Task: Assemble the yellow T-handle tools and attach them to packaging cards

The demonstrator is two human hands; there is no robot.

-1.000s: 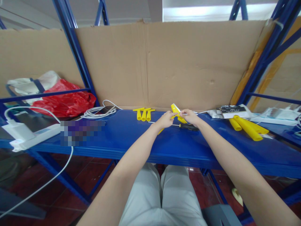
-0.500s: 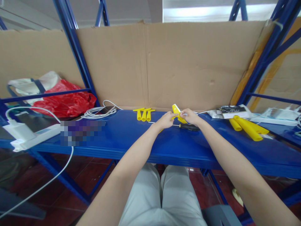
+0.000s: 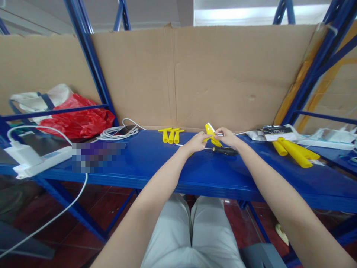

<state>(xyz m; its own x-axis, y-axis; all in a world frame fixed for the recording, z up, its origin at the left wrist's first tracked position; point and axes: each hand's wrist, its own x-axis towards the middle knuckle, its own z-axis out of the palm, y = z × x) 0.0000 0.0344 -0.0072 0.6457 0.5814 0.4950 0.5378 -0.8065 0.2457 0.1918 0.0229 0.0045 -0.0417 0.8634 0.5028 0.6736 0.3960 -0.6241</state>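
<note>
Both my hands meet over the blue shelf [image 3: 156, 163] and grip one small yellow plastic part [image 3: 209, 132]. My left hand [image 3: 196, 142] is closed on its lower end. My right hand [image 3: 228, 137] pinches its upper side, and the part's top sticks out above my fingers. A screwdriver with a black handle [image 3: 224, 150] lies on the shelf just under and in front of my right hand. Three yellow T-shaped pieces [image 3: 170, 135] lie side by side to the left of my hands.
Longer yellow tubes [image 3: 295, 152] and plastic packets [image 3: 275, 133] lie at the right. A coiled white cable [image 3: 118, 131], a red bag [image 3: 75, 119] and a white power strip [image 3: 36, 160] sit at the left. Cardboard [image 3: 223, 74] closes the back of the shelf.
Hardly anything has moved. My right hand has shifted slightly up and to the right on the yellow part; both hands keep their grip.
</note>
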